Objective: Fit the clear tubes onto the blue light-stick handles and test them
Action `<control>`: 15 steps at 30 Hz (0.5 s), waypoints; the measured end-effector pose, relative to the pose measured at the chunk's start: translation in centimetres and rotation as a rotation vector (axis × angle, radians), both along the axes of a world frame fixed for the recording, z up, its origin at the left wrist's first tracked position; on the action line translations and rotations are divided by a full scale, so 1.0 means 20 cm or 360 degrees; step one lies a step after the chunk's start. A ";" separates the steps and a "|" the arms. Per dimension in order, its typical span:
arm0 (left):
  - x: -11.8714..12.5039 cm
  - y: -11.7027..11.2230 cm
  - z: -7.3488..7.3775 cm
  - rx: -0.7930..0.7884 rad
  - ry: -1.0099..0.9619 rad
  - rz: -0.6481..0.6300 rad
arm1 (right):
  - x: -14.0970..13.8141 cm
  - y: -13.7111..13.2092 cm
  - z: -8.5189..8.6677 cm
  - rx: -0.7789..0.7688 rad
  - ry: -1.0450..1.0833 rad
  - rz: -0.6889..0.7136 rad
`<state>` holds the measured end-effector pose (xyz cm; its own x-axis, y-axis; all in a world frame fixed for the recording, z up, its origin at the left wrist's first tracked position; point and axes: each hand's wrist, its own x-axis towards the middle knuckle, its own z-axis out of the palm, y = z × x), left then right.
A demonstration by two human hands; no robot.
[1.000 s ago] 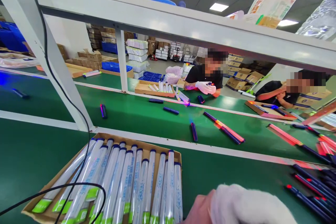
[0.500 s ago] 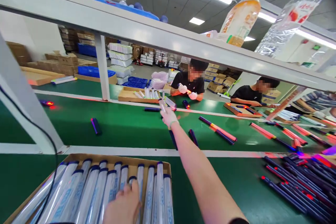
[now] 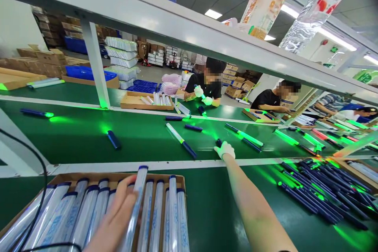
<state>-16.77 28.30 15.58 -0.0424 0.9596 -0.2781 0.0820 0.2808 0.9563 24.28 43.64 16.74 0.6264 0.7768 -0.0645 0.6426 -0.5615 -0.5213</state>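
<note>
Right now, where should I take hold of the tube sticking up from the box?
Grip the clear tube high on its shaft, below the blue cap, from the left, by your left hand: it rises above its neighbours, leaving that part free.

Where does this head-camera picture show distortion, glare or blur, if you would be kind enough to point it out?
In the head view, the wide lens makes the white overhead shelf beam look slanted and slightly bowed; green light glares across the green conveyor belt and the pile of dark blue tubes; and the right hand's white glove looks slightly soft.
</note>
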 end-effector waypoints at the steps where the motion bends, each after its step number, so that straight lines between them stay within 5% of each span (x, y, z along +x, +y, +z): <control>1: 0.04 0.01 0.07 -0.0103 -0.0298 0.0115 | 0.04 -0.05 0.01 0.0003 0.0033 -0.0018; 4: 0.17 0.07 0.26 -0.0268 -0.0990 0.0444 | 0.01 -0.17 0.04 0.0088 0.0203 0.0064; 6: 0.24 0.11 0.33 -0.0373 -0.1302 0.0475 | -0.12 -0.30 0.05 0.0173 0.0388 0.0213; 8: 0.27 0.13 0.36 -0.0387 -0.1508 0.0450 | -0.28 -0.51 0.07 0.0228 0.0621 0.0421; 13: 0.29 0.11 0.34 -0.0085 -0.1694 0.0532 | -0.68 -1.29 0.12 0.0062 0.1228 0.0996; 15: 0.29 0.09 0.34 0.0002 -0.1747 0.0540 | -0.81 -1.51 0.12 0.0003 0.1323 0.1026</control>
